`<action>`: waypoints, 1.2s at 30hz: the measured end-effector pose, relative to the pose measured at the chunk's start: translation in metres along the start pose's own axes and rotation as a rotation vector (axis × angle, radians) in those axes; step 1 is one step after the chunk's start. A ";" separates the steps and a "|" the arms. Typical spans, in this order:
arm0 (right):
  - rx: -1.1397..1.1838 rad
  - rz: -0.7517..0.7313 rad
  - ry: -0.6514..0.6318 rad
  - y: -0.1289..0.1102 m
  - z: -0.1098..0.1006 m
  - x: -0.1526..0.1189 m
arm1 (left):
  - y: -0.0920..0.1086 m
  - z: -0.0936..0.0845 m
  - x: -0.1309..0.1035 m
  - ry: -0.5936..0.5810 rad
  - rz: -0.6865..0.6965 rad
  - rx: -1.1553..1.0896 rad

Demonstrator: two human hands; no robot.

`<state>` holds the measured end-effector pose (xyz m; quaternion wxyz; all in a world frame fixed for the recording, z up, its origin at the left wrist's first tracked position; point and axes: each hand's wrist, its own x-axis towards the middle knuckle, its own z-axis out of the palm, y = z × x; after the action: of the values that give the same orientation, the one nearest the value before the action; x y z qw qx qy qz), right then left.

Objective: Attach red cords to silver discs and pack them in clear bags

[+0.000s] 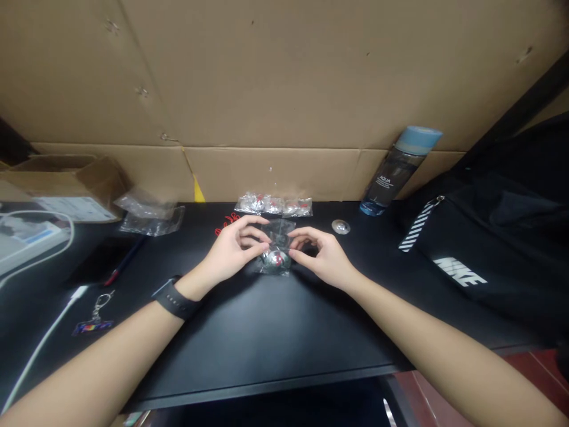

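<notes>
A small clear plastic bag (277, 263) holds a round silvery item with a red part, just above the black table. My left hand (237, 246) pinches the bag's left edge between thumb and fingers. On the other side, my right hand (317, 252) pinches its right edge. Behind the hands, several filled clear packets (273, 204) lie in a row against the cardboard. Red cords (226, 223) rest beside my left fingertips. A round silvery disc (341, 226) lies to the right of my right hand.
A blue-capped bottle (393, 172) leans at the back right, beside a black bag (480, 255). At left are an open cardboard box (71, 184), clear bags (151, 216), a white cable (48, 335) and a keychain (93, 326). The table's front edge (267, 386) runs below.
</notes>
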<state>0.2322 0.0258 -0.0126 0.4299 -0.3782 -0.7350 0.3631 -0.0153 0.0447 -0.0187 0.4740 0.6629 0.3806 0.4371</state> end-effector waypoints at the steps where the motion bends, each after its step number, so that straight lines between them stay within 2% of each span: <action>1: -0.001 0.003 0.003 0.002 0.000 0.000 | 0.000 0.000 0.000 -0.005 0.003 -0.002; 9: 0.023 0.040 0.013 0.012 -0.008 0.004 | 0.001 -0.003 0.000 -0.011 0.022 0.055; 14: -0.087 0.037 0.007 0.012 -0.010 0.006 | 0.002 -0.007 -0.001 -0.032 0.099 0.236; 18: -0.217 -0.023 -0.022 0.015 -0.012 0.005 | 0.003 -0.007 -0.001 -0.133 0.294 0.527; 22: -0.262 -0.103 -0.065 0.014 -0.014 0.005 | 0.008 -0.007 -0.003 -0.228 0.422 0.649; 27: -0.345 -0.188 -0.173 0.008 -0.016 0.004 | 0.011 -0.012 -0.005 -0.306 0.481 0.724; 32: -0.426 -0.169 -0.259 0.002 -0.017 0.002 | 0.006 -0.018 -0.004 -0.437 0.510 0.728; 36: -0.433 -0.158 -0.280 0.000 -0.017 0.002 | 0.013 -0.013 -0.007 -0.472 0.497 0.716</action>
<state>0.2470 0.0308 -0.0057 0.2599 -0.3490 -0.8751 0.2116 -0.0286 0.0388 -0.0055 0.1711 0.9358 0.2195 0.2165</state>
